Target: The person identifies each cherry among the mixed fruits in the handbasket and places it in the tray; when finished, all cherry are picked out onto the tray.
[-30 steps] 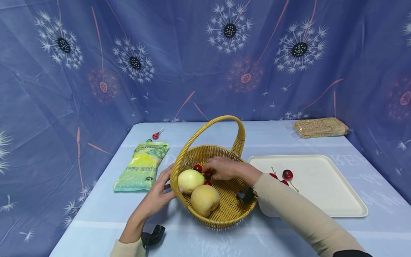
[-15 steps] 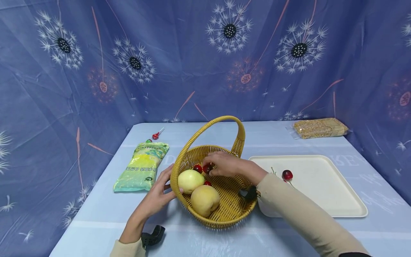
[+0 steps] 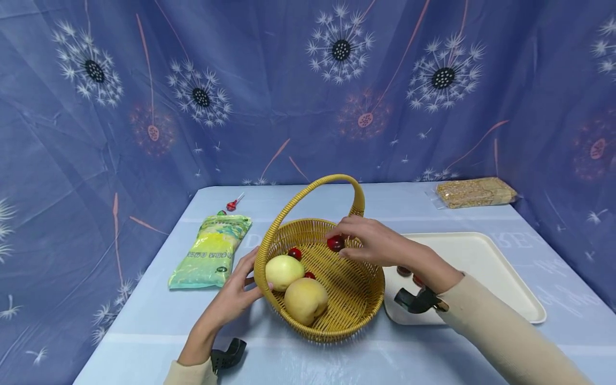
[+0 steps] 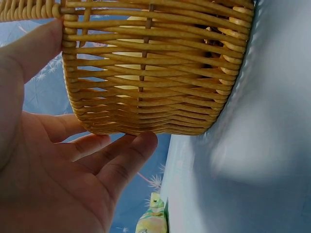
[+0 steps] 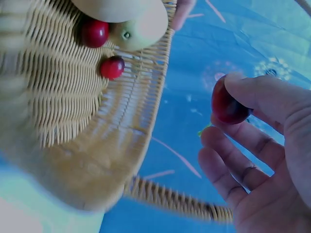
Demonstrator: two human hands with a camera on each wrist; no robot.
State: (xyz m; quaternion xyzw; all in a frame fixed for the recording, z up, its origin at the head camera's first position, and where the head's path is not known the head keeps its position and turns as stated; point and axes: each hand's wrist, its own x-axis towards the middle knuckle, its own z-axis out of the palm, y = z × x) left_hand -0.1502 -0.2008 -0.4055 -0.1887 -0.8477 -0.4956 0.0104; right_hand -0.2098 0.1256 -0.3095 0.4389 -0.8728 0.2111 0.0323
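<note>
My right hand (image 3: 372, 240) pinches a dark red cherry (image 3: 335, 243) between thumb and fingers, over the far right part of a yellow wicker basket (image 3: 344, 278). In the right wrist view that cherry (image 5: 228, 103) is held clear of the weave. At the basket's left side my left hand (image 3: 239, 283) holds it, thumb at the rim by the handle and fingers (image 4: 127, 160) against the outer wall. Inside lie a pale green fruit (image 3: 284, 271), a yellow peach-like fruit (image 3: 306, 301) and two more cherries, one behind (image 3: 295, 253) and one between the fruits (image 3: 310, 275).
Right of the basket stands a cream tray (image 3: 467, 289), with cherries (image 3: 417, 280) partly hidden by my right wrist. A green-yellow packet (image 3: 212, 254) lies left, a red lollipop (image 3: 232, 205) behind it. A clear bag of grain-like food (image 3: 476, 192) lies at the back right.
My right hand has lifted the cherry from among the fruit in the basket and moved it right and up. The left hand has stayed on the basket's side.
</note>
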